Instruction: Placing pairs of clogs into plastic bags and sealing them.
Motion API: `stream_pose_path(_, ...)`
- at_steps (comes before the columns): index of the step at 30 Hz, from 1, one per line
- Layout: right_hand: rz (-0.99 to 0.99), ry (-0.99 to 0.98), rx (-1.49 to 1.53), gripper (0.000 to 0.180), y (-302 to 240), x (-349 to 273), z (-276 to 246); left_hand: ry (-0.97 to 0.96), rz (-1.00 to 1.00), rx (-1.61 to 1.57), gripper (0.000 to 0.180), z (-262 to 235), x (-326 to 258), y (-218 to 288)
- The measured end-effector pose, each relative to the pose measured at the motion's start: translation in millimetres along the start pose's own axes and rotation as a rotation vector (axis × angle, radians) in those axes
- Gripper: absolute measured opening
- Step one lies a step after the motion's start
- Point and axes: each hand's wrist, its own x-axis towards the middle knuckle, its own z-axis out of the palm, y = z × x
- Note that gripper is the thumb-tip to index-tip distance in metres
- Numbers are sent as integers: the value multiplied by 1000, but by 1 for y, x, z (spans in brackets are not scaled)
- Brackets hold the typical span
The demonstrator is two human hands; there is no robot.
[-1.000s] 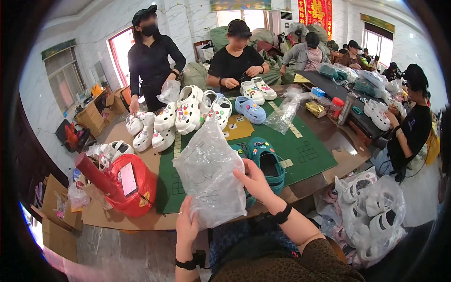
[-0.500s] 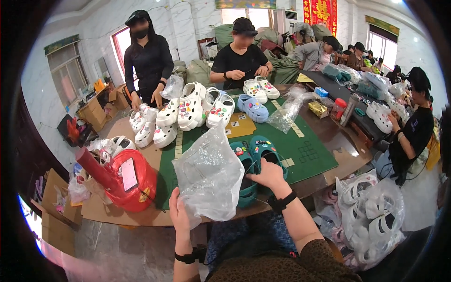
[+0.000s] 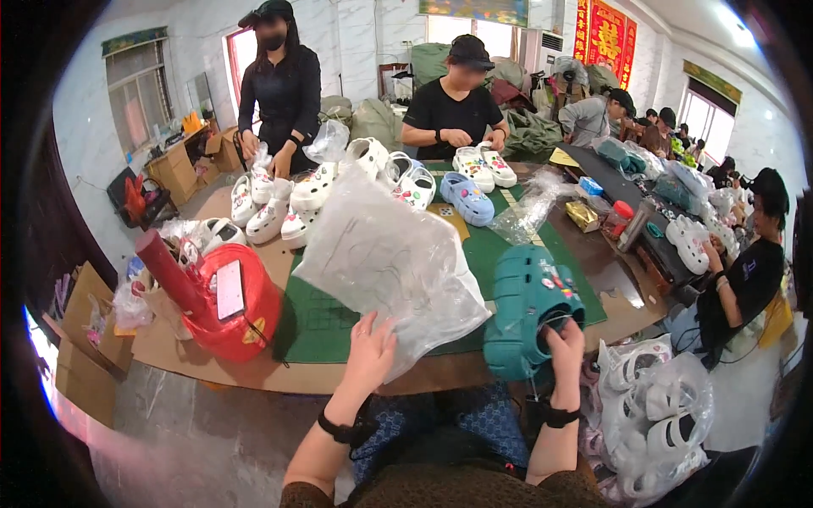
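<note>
My left hand (image 3: 370, 349) grips the lower edge of a clear plastic bag (image 3: 385, 262), which spreads upward and hides part of the green mat (image 3: 318, 326). With my right hand (image 3: 562, 349) I hold a pair of teal clogs (image 3: 515, 317), tilted on their sides above the table's near edge. My fingers reach into the opening of the clog closest to me. Small coloured charms (image 3: 559, 289) dot the uppers. The bag and the clogs are apart.
White charm-covered clogs (image 3: 269, 218) and a light blue pair (image 3: 467, 200) stand across the table. At left is a red plastic-covered container (image 3: 233, 326) with a phone (image 3: 229, 289) on top. Bagged white clogs (image 3: 677, 423) lie at lower right. Co-workers sit and stand around.
The teal clogs have been lifted off the mat, turned sideways and moved right in my right hand. My left hand and the bag have shifted right, with the bag spread wider.
</note>
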Motion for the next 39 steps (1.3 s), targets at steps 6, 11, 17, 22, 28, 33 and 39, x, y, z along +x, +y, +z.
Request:
stream_pose_path(6,-102,17,-62,35,-75,-31,-57,-523,-95,240,40,58,50,-6)
stream_pose_path(11,-15,-36,162,40,-83,-70,-70,-729,-8,238,61,71,82,0)
stream_pose_path(17,313,-186,397,39,-115,-82,-28,-792,-47,448,82,75,100,18)
stream_pose_path(22,272,-789,186,37,-113,-34,17,-441,218,186,79,86,63,-14)
stream_pose_path(28,-134,-519,-530,31,-68,39,105,-328,307,289,72,75,8,-18)
stream_pose_path(33,-189,-430,-727,42,13,82,149,-290,218,253,64,54,-14,1)
stream_pose_path(39,-156,-461,-647,42,13,77,143,-303,95,-50,42,12,-19,7)
